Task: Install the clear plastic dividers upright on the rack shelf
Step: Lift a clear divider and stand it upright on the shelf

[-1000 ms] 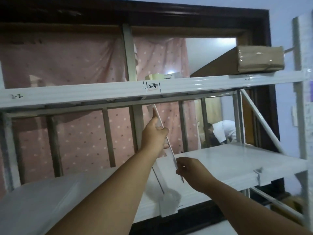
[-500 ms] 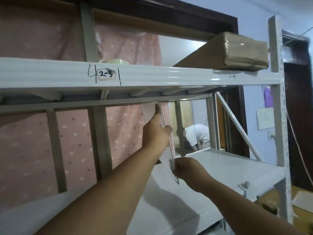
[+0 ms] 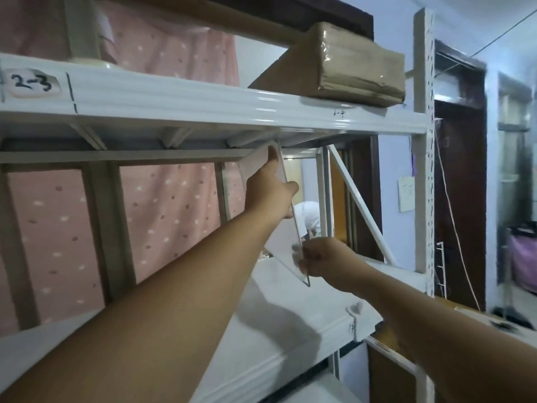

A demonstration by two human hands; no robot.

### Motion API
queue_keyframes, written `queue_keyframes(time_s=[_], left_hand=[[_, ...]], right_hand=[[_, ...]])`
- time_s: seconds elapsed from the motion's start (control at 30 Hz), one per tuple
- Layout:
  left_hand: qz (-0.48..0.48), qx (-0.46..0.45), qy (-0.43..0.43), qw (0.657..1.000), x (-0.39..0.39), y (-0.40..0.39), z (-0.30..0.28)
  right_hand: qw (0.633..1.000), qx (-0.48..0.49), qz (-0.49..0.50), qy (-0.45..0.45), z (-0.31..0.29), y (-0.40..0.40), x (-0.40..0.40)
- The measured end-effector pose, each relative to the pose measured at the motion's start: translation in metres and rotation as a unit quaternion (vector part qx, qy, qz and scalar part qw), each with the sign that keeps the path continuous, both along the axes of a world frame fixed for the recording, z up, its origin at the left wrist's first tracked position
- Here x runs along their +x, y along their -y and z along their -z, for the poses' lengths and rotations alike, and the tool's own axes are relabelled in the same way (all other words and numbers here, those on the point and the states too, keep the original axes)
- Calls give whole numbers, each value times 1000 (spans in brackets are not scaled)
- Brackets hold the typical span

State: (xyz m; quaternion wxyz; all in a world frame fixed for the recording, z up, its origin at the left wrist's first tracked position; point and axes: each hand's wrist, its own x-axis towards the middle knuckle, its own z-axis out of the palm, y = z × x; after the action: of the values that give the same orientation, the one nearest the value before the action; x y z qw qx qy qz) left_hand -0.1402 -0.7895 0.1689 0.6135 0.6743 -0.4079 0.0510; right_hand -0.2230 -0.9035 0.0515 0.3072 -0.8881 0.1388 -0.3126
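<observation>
A clear plastic divider (image 3: 286, 245) stands nearly upright between the white lower shelf (image 3: 290, 303) and the underside of the upper shelf beam (image 3: 203, 106). My left hand (image 3: 270, 193) grips its upper part, with the index finger stretched up along the top edge just under the beam. My right hand (image 3: 322, 258) pinches the divider's lower front corner a little above the lower shelf. A small clear clip (image 3: 355, 309) sits on the lower shelf's front lip, to the right of the divider.
A taped brown cardboard box (image 3: 348, 65) lies on the upper shelf at the right. The rack's white perforated upright (image 3: 423, 170) and a diagonal brace (image 3: 360, 207) stand to the right. Pink dotted cloth (image 3: 162, 216) hangs behind. A person in white (image 3: 308, 216) bends beyond the rack.
Both hands have carried the divider to the right along the shelf, and its top has risen close under the upper beam. My view has swung right and closer.
</observation>
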Motion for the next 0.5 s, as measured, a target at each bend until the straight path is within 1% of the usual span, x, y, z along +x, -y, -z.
queue_keyframes(time_s=[0.27,0.4,0.5], left_hand=[[-11,10,3,1000,-62,60,-1],[-29,15,-4,999,-79,88,7],[-36,25,-5,999,-88,101,15]], right_hand=[[999,-19,-24,-16,-5,60,-65],[999,-1,-45,-15,4,84,-83],[997,35,-63,-17,16,100,-87]])
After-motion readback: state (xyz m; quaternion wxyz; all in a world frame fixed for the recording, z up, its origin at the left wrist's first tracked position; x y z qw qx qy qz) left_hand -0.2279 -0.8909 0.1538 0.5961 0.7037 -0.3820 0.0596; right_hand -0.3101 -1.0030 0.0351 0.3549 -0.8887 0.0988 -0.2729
